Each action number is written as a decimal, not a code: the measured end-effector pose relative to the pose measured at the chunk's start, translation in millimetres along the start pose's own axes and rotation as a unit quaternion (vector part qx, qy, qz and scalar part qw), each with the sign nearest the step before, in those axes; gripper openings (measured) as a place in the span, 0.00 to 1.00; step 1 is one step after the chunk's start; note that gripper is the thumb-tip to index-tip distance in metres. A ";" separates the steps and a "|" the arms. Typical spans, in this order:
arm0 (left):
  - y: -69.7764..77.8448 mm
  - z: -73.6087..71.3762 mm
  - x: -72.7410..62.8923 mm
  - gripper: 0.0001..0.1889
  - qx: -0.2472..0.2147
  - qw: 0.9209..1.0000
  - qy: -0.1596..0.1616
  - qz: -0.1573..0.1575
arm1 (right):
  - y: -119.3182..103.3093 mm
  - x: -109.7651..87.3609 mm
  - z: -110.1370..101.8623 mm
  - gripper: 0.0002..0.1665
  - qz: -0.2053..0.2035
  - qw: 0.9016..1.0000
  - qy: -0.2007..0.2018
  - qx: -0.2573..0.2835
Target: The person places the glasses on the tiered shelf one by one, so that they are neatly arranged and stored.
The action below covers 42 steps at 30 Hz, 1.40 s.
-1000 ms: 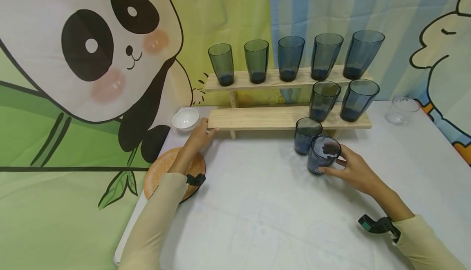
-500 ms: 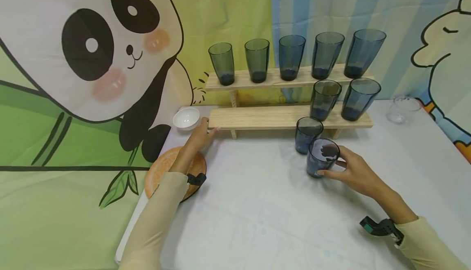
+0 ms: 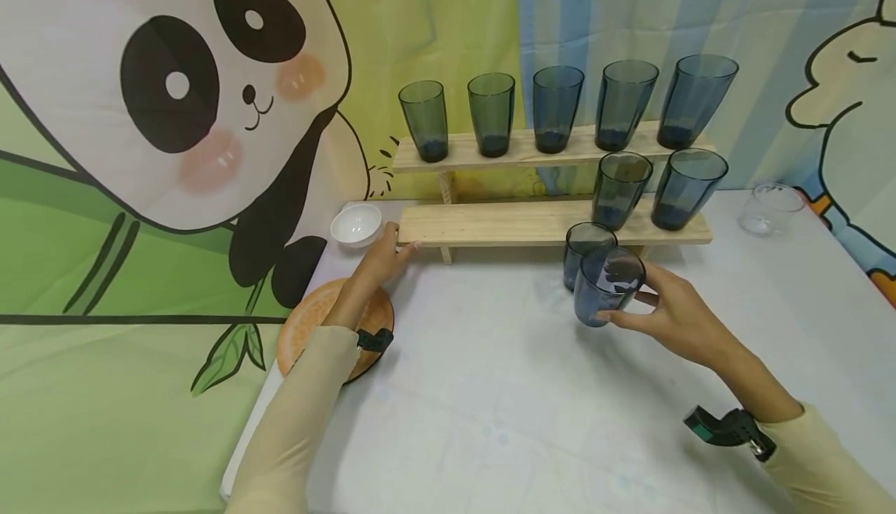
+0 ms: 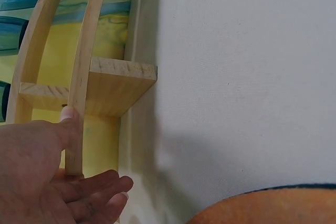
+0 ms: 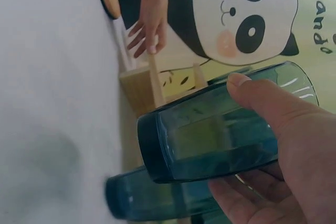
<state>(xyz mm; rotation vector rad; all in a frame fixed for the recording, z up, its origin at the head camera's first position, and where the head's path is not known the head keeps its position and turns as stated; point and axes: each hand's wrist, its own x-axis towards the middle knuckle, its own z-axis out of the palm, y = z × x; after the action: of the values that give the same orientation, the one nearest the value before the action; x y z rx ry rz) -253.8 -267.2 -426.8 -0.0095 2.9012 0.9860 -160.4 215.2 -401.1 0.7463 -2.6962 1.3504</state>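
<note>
My right hand grips a blue-tinted drinking glass round its side, thumb on one side and fingers on the other. This glass is raised off the table and slightly tilted, as the right wrist view shows. Just behind it a second tinted glass stands on the table, partly hidden by the held one. My left hand holds the left end of the lower board of a two-tier wooden shelf. In the left wrist view the thumb presses the board, and the other fingers reach past its end.
Several tinted glasses line the upper tier; two more, including one glass, stand at the lower tier's right. A white bowl and an orange round plate lie left. A clear glass vessel stands at right.
My right hand has lifted the glass off the table, after shifting it slightly toward me, and brought it up and left in front of the second glass. The left hand stays on the shelf.
</note>
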 end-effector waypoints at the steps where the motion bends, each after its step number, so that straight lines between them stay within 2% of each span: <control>1: -0.3 0.0 0.2 0.32 0.000 1.000 -0.001 0.000 | -4.3 2.4 -1.3 0.42 -0.001 1.000 0.001 0.000; 9: -1.8 -0.1 1.1 0.33 -0.003 1.000 -0.003 0.001 | -38.0 29.6 -12.9 0.42 0.014 1.000 0.023 -0.003; 14: -2.0 0.3 1.7 0.32 0.006 1.000 -0.001 0.006 | -49.0 50.2 -20.0 0.40 0.030 0.999 0.027 0.008; 17: -2.5 0.5 1.9 0.32 0.005 1.000 0.000 0.005 | -53.4 64.4 -23.3 0.40 0.053 0.998 0.028 0.006; 26: -3.6 0.3 1.6 0.33 -0.003 1.000 0.000 0.001 | -57.9 101.3 -25.3 0.51 0.105 0.994 0.042 0.002; 35: -1.9 -1.1 1.7 0.33 -0.003 1.000 -0.005 0.002 | -54.7 131.0 -12.7 0.50 0.122 0.992 0.037 -0.007; 42: -4.4 -0.1 2.9 0.34 -0.003 1.000 -0.008 0.003 | -50.4 147.3 -3.7 0.54 0.133 0.991 0.023 0.000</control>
<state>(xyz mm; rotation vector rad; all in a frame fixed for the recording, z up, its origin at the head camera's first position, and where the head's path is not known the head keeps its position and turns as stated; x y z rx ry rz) -256.5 -270.8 -429.6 0.0056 2.8859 0.9907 -269.4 133.4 -326.0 0.3574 -2.8381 1.3963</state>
